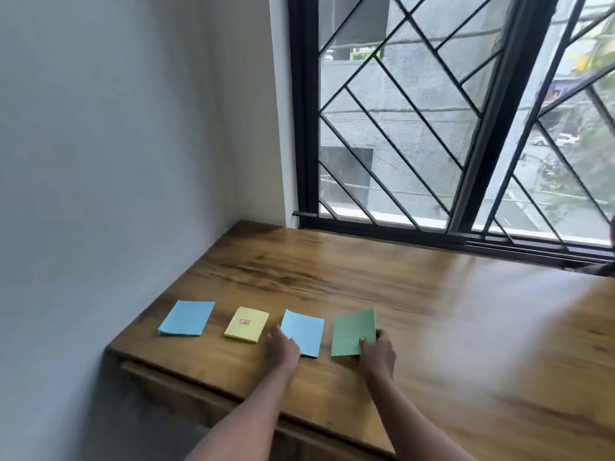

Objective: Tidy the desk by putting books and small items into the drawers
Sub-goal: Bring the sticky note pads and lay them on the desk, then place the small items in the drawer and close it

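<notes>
Several thin books lie in a row near the front left of the wooden desk [366, 281]: a blue book [187, 318] at the far left, a yellow book [246, 325] with a small red label, a second blue book [304, 331], and a green book [352, 332]. My left hand [283, 349] rests on the lower left corner of the second blue book, fingers curled over its edge. My right hand [377, 352] pinches the green book's lower right corner, and that book is tilted up off the desk.
A drawer front [173, 382] shows below the desk's front edge at the left. A white wall borders the desk on the left. A black-framed window [466, 128] with diagonal bars runs along the back.
</notes>
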{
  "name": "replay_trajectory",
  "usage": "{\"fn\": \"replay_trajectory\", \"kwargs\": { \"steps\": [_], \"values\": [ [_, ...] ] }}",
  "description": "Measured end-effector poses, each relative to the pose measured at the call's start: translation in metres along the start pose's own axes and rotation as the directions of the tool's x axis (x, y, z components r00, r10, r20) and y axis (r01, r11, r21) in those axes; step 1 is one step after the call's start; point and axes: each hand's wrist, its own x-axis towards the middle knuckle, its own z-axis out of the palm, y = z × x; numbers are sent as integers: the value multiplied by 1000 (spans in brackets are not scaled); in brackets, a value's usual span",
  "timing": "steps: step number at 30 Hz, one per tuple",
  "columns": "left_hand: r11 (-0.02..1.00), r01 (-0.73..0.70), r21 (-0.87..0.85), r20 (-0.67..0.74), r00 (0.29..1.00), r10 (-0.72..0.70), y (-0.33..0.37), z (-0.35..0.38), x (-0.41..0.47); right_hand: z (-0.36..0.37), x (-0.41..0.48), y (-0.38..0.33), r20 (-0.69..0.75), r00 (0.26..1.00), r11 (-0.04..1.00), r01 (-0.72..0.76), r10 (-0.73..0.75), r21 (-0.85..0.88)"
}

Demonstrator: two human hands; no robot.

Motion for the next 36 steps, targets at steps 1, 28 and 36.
{"fn": "replay_trajectory", "kwargs": {
  "steps": [1,28,36],
  "values": [
    [999,-6,47,19,1000,5,2,-2,-2,2,1,-1,-33,999,1000,-12,12,-14],
    [539,-775,331,247,622,743,-216,-33,-10,118,-176,119,192,741,358,513,-644,-780],
    [628,-704,332,274,708,650,-237,-44,-55,117,-199,88,232,797,321,465,-558,-825]
  ]
}}
